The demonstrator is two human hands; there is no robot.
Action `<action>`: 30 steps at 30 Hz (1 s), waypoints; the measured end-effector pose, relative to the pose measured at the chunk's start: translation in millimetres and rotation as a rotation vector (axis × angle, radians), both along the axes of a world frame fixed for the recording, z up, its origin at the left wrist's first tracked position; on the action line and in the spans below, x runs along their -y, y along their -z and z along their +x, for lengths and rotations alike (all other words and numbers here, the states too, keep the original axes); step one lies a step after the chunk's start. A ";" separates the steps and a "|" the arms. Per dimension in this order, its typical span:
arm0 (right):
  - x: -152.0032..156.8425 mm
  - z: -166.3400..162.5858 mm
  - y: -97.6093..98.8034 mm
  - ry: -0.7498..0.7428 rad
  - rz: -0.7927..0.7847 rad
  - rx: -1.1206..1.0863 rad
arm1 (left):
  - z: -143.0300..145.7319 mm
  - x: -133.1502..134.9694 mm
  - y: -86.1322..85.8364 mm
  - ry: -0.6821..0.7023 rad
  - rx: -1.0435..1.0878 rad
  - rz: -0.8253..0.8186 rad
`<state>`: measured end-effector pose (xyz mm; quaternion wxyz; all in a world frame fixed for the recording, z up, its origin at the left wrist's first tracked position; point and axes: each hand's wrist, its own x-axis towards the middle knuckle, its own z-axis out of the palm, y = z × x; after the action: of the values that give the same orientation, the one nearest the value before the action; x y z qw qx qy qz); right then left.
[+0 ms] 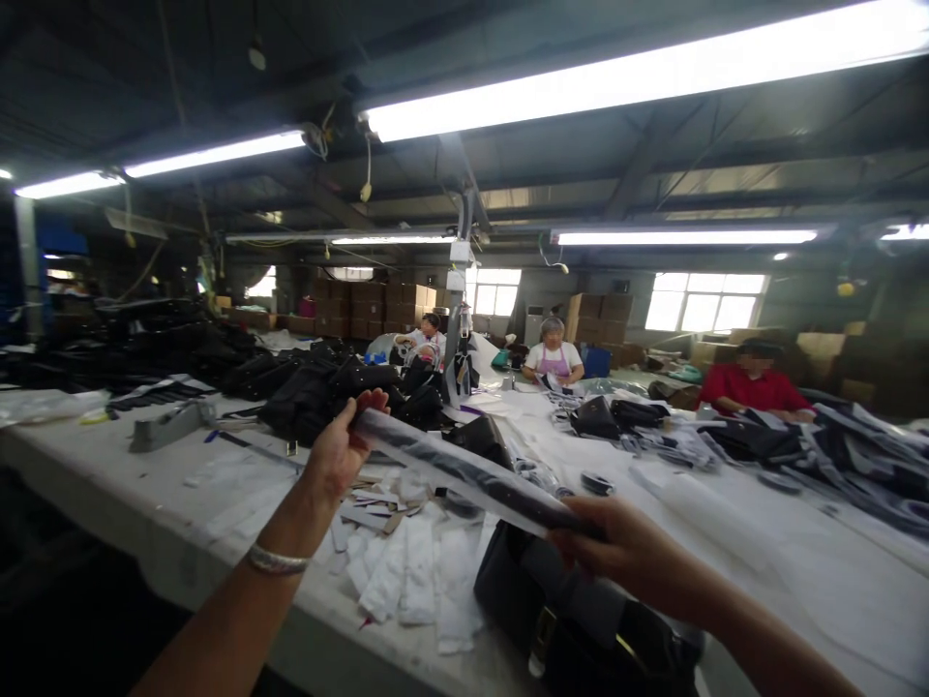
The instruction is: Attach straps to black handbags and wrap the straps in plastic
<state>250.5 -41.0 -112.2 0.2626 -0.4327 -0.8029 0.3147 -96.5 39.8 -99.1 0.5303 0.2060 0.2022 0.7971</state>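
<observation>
A long dark strap (pixel 464 471) in a clear plastic sleeve stretches between my two hands, slanting down to the right above the table. My left hand (pixel 343 445), with a silver bracelet at the wrist, holds its far end between thumb and fingers. At the near end, my right hand (pixel 616 547) grips the strap where its dark tip shows. Below the right hand stands a black handbag (pixel 508 581) with gold-coloured metal fittings, partly hidden by that hand and forearm. White wrapping strips (pixel 406 576) lie on the table under the strap.
The long white table (pixel 239 494) carries a grey tape dispenser (pixel 174 426) at left and a heap of black bags (pixel 319 392) behind. Coiled straps (pixel 596 483) and more bags (pixel 599 419) lie to the right. Several co-workers, one in a red top (pixel 755 385), sit across the table.
</observation>
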 end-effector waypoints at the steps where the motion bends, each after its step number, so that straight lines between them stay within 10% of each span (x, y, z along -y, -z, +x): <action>1: 0.0 1.9 -1.3 0.000 0.008 0.013 | -4.0 0.2 -8.2 -0.007 -0.035 0.014; 13: 9.3 91.7 75.6 0.128 -0.243 0.047 | -22.6 -12.1 -92.4 -0.092 -0.301 0.222; 17: -0.4 73.3 28.6 0.119 0.014 0.054 | 4.6 -3.8 -119.1 -0.072 -0.337 0.436; 23: -33.7 -51.5 -78.7 -0.064 0.420 -0.189 | 39.2 26.8 -179.9 -0.009 -0.516 0.731; 26: -36.7 -92.0 -97.1 -0.326 0.201 -0.346 | 46.2 40.1 -194.9 -0.029 -0.550 0.763; 30: -29.1 -66.3 -68.5 -0.376 -0.108 -0.362 | 31.5 37.5 -186.1 -0.101 -0.560 0.760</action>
<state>184.2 -11.9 -43.7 0.3153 -0.2259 -0.7914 0.4725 -65.0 2.3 87.0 0.3031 0.5824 0.0414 0.7531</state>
